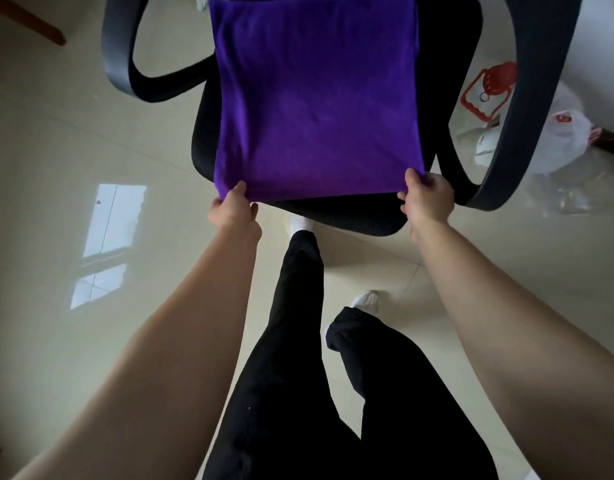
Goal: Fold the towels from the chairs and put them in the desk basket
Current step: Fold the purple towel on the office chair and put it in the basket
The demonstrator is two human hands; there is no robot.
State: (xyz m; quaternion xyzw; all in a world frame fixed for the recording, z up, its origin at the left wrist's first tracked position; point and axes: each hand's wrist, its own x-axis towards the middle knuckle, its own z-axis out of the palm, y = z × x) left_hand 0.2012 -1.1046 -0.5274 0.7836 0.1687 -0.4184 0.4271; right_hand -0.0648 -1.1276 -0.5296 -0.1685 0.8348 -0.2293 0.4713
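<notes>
A purple towel [316, 98] lies spread flat over the seat of a black office chair [361, 216], reaching up toward the backrest. My left hand [234, 211] pinches the towel's near left corner. My right hand [428, 199] grips the near right corner. Both corners sit at the seat's front edge. The desk basket is out of view.
The chair's black armrests curve out at the left [125, 46] and right [527, 98]. Plastic bags and a red-rimmed item [489, 91] lie on the tiled floor to the right. My black-trousered legs and white shoes [366, 301] stand just before the chair. A wooden leg [28, 19] shows top left.
</notes>
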